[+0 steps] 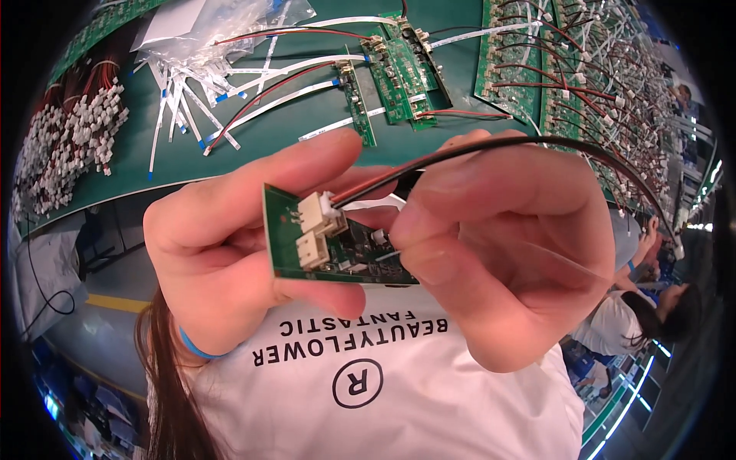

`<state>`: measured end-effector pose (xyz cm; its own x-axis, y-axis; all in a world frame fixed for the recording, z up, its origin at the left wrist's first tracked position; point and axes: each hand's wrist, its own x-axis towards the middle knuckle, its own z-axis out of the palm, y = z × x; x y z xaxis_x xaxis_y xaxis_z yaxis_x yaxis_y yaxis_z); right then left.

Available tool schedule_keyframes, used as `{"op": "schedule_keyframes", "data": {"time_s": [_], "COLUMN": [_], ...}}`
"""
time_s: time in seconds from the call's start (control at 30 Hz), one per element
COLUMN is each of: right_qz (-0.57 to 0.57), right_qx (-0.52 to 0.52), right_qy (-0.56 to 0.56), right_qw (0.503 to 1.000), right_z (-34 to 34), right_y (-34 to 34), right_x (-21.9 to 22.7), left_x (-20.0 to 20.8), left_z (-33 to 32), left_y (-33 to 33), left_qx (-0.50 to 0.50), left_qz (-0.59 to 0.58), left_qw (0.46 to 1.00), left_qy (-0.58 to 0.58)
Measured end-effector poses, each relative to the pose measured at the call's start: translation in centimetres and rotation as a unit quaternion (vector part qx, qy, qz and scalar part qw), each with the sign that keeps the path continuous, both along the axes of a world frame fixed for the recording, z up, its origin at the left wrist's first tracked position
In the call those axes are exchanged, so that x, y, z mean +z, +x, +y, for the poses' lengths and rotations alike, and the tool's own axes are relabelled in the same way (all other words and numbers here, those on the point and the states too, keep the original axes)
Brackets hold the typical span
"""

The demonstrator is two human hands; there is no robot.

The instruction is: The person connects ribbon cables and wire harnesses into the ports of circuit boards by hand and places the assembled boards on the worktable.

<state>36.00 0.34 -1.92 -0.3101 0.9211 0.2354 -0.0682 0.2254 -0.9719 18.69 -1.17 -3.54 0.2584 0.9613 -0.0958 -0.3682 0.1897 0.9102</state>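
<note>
My left hand (222, 238) grips a small green circuit board (280, 230) between thumb and fingers, tilted in front of my chest. Two cream sockets stand on the board. A white plug (328, 207) sits in the upper socket, while the lower socket (313, 251) has nothing in it. From that plug a red-and-black cable (491, 146) arches over my right hand (506, 245) to a loose end at the right. My right thumb and forefinger are pinched together at the board's right end. What lies between those fingertips is hidden.
On the green bench mat (253, 165) lie loose white ribbon cables (180, 100) with blue ends and a clear plastic bag (230, 31). Bundled cables with white plugs (84, 123) lie left. Wired circuit boards (399, 69) are behind, with many more (567, 84) at right. A person (629, 314) sits further right.
</note>
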Motion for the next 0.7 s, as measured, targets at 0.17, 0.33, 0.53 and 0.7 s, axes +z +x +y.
{"op": "schedule_keyframes", "data": {"time_s": [0.17, 0.33, 0.53, 0.7], "right_qz": [-0.004, -0.028, -0.006, -0.065], "right_qx": [0.056, 0.067, 0.052, 0.031], "right_qy": [0.074, 0.083, 0.102, 0.138], "right_qw": [0.996, 0.994, 0.993, 0.988], "right_z": [0.55, 0.79, 0.86, 0.69], "right_y": [0.08, 0.41, 0.24, 0.36], "right_x": [-0.68, -0.45, -0.91, -0.61], "left_x": [0.04, -0.03, 0.11, -0.35], "left_z": [-0.1, 0.06, 0.17, 0.21], "left_y": [-0.16, -0.01, -0.06, -0.32], "left_qx": [0.003, 0.01, 0.007, -0.013], "left_qz": [-0.005, 0.002, 0.011, 0.016], "left_qw": [0.997, 0.992, 0.993, 0.995], "left_qy": [-0.082, -0.126, -0.118, -0.093]}}
